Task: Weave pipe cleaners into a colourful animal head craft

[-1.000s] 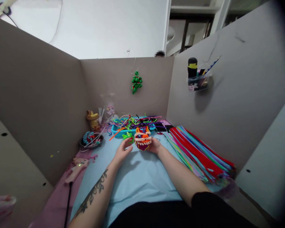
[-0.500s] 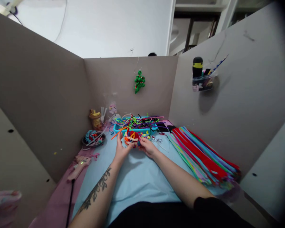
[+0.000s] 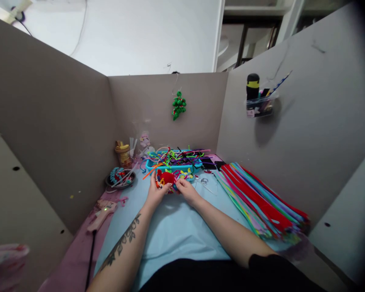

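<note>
Between my hands, just above the blue cloth, is a colourful pipe-cleaner craft piece with a large red part facing up. My left hand is wrapped round its left side, thumb in front. At its right edge the fingers of my right hand are pinched together on it; the exact spot they grip is too small to make out. Directly behind the piece stands a blue tray heaped with loose pipe cleaners. Small scissors lie right of my right hand.
A thick bundle of pipe cleaners lies at the right. On the left are a pink glue gun with a cable, a dark bowl and a lidded cup. Grey partitions enclose the table; a clear holder hangs at right.
The craft piece has been turned between my hands, so its red part now shows more and the pale beaded-looking edge less. Both hands stay in nearly the same place.
</note>
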Tool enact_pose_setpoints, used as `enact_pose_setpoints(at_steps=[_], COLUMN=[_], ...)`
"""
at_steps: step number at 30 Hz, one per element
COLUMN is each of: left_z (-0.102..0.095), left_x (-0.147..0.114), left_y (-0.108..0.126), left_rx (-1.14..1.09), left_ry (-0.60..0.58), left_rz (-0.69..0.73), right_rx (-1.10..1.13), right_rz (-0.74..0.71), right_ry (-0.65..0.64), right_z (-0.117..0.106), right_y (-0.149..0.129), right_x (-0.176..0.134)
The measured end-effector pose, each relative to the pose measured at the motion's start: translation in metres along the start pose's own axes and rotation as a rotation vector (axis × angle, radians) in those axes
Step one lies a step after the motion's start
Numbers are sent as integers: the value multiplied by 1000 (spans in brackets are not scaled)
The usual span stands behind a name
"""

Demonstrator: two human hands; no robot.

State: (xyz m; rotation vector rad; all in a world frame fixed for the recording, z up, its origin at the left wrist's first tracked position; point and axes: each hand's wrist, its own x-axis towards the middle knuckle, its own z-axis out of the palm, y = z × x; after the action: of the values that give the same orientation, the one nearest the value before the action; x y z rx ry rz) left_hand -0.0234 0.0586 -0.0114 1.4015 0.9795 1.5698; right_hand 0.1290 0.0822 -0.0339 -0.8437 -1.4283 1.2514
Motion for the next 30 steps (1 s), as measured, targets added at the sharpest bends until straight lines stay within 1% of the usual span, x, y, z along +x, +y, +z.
enact_pose_setpoints(at_steps=[5, 17, 25, 28, 30], left_z=[-2, -1, -2, 0, 2], left_x=[1, -1, 0, -2, -4], left_y=[-6, -7, -14, -13, -11], left_rx=[15, 12, 95, 67, 7], left_ry=[-37, -66, -24, -41, -57], left_rz=[2, 26, 59, 59, 17], right_rx=[6, 87, 147, 184, 220], right_rz=[17, 83, 149, 186, 211], right_ry=[-1, -17, -37, -15, 1], right_z=[1, -1, -1, -1, -1], right_y=[-1, -3, -5, -4, -3], right_x=[-1, -3, -4, -4, -3])
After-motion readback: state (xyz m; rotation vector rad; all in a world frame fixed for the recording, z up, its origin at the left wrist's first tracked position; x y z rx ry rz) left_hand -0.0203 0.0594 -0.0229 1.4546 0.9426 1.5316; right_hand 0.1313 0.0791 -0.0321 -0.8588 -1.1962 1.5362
